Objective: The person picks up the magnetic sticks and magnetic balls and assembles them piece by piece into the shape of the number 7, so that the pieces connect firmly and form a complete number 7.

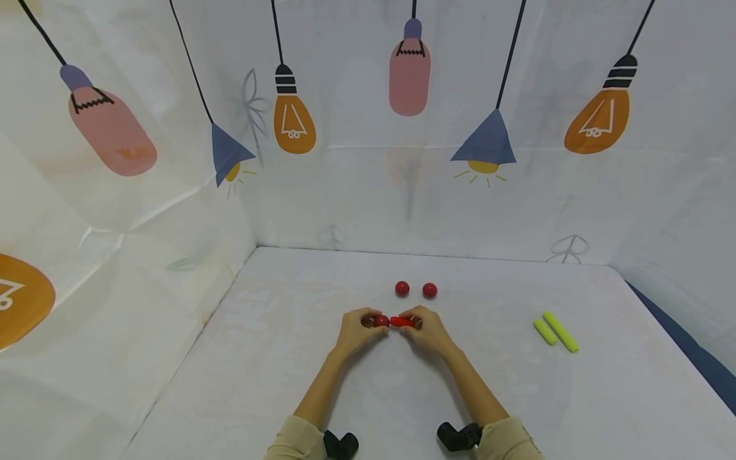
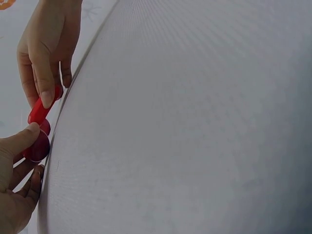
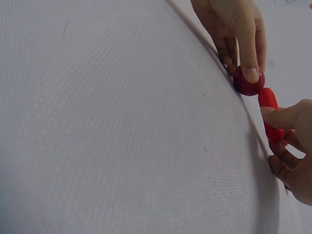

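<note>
Near the middle of the table, my left hand (image 1: pixel 356 332) pinches a dark red ball (image 1: pixel 381 321) between thumb and fingers. Facing it, my right hand (image 1: pixel 428 329) pinches a bright red rod-shaped piece (image 1: pixel 402 321) lengthwise. The piece's free end points at the ball, and the two are very close; whether they touch I cannot tell. In the left wrist view the red piece (image 2: pixel 41 111) appears just above the ball (image 2: pixel 38 147). From the right wrist, the ball (image 3: pixel 248 82) is seen beside the end of the red piece (image 3: pixel 270 114).
Behind the hands lie two more red balls, one on the left (image 1: pixel 402 289) and one on the right (image 1: pixel 429 291). Two yellow-green sticks, a short one (image 1: pixel 545 331) and a longer one (image 1: pixel 560 331), lie to the right on the white table (image 1: pixel 230 396). Lamp-printed sheeting (image 1: pixel 356 204) stands around the table.
</note>
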Tool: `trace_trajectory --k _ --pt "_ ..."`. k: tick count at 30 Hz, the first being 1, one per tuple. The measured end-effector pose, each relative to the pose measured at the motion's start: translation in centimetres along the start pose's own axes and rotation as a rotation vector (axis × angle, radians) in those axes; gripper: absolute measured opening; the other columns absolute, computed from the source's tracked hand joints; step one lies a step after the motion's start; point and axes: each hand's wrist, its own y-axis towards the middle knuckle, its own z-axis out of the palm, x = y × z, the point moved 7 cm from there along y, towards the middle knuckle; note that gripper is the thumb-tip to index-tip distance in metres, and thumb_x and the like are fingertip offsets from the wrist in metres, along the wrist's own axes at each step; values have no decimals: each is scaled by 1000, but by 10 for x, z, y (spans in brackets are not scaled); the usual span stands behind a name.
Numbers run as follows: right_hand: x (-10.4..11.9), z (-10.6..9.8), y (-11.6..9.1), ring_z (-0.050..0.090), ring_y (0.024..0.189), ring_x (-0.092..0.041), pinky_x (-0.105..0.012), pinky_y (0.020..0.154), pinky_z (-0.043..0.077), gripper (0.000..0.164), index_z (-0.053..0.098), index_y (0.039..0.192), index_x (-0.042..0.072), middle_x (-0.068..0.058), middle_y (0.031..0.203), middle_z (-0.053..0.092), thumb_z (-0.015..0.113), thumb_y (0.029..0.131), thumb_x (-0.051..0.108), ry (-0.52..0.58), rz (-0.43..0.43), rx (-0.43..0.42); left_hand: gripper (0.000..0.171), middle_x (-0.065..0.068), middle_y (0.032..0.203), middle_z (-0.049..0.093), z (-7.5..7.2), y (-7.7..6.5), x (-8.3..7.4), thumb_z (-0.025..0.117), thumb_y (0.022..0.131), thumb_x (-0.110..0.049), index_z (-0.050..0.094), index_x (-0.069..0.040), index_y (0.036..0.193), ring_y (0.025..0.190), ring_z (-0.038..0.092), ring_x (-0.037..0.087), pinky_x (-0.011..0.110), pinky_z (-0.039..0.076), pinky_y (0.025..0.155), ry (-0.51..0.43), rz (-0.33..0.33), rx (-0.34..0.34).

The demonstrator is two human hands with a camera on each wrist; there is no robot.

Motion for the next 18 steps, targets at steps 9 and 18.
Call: trace_trajectory --k 9,18 --pt "-2 1 1 55 82 -17 -27 74 49 23 70 101 2 -7 95 66 73 78 2 0 -12 6 34 11 95 69 0 0 -1 80 74 -16 69 0 102 79 64 18 22 51 70 -8 11 -1" --pt "-3 1 -1 56 83 -18 -29 75 49 23 69 101 2 -8 96 66 73 79 3 10 -3 8 36 12 95 69 -1 0 -3 80 75 -17 69 1 104 78 63 19 22 50 69 -8 20 1"
